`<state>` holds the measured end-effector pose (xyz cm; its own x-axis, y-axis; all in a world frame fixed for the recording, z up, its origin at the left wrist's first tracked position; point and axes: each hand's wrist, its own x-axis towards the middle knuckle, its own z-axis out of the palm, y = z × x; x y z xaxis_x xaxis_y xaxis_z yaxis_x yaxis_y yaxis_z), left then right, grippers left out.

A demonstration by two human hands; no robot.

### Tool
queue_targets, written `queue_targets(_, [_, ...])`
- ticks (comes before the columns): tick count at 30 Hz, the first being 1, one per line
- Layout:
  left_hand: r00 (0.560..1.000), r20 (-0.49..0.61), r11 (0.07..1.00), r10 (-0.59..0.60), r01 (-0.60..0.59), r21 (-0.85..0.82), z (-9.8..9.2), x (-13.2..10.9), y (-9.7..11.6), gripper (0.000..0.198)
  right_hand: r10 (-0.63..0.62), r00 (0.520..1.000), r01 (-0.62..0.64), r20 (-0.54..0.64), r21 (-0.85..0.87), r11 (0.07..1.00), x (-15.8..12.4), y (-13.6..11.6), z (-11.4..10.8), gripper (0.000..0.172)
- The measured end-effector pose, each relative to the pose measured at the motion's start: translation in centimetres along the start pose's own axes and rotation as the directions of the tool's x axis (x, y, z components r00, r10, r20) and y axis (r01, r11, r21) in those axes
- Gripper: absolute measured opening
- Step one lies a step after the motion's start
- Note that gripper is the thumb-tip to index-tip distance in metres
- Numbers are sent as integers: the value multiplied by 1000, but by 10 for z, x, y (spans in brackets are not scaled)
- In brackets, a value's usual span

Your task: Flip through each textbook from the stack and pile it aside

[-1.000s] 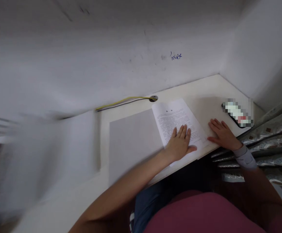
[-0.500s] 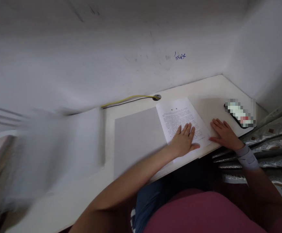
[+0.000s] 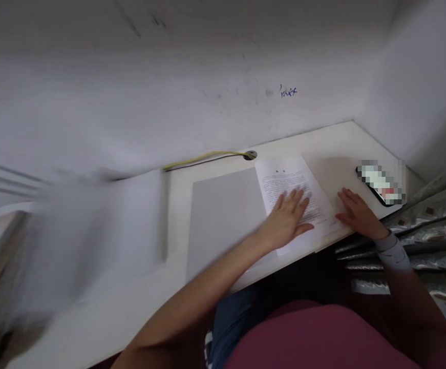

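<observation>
A white printed page (image 3: 284,179) lies on the desk, with a plain grey sheet (image 3: 225,220) along its left side; whether the two are joined I cannot tell. My left hand (image 3: 289,218) is spread palm down over the lower part of the print, fingers apart, covering some lines. Just right of the page, by its lower right edge, is my right hand (image 3: 357,212), also flat with fingers spread and holding nothing. A phone (image 3: 382,184), its screen pixelated, lies beyond the right hand.
The white desk (image 3: 130,307) runs along a marked wall (image 3: 223,113). Yellow and black cables (image 3: 211,154) enter a round desk hole (image 3: 250,155). A blurred white stack (image 3: 103,236) stands at left. Silvery patterned packages (image 3: 430,225) sit by the desk's right edge.
The printed page and grey sheet have shifted slightly to the right on the desk. My left hand's fingers have spread a little. The right hand has hardly moved.
</observation>
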<state>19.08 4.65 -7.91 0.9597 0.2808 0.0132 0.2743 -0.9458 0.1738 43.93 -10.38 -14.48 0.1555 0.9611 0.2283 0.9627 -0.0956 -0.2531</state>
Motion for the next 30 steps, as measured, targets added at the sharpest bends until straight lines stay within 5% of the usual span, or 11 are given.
queue_targets(4, [939,-161,953,-304,302,-35,2,-60,-41,66,-7,994,7,-110,4,1000,-3,-26,-4,62])
queue_targets(7, [761,-219,789,-611,608,-87,23,-116,-72,73,-137,986,133,-94,-42,990,-3,-62,-4,58])
queue_targets(10, [669,-213,701,-712,694,-164,39,-155,-85,79,-305,952,305,16,-35,952,2,-94,1,54])
queue_targets(16, [623,-261,675,-738,671,-307,35,-170,-77,72,-300,950,307,80,-89,948,9,-111,21,55])
queue_targets(25, [577,-326,654,-749,722,-227,43,-204,-70,76,-208,976,215,69,-125,968,2,-140,24,60])
queue_targets(30, [598,-331,668,-730,727,-158,45,-207,-66,76,-149,986,160,82,-152,975,3,-146,22,61])
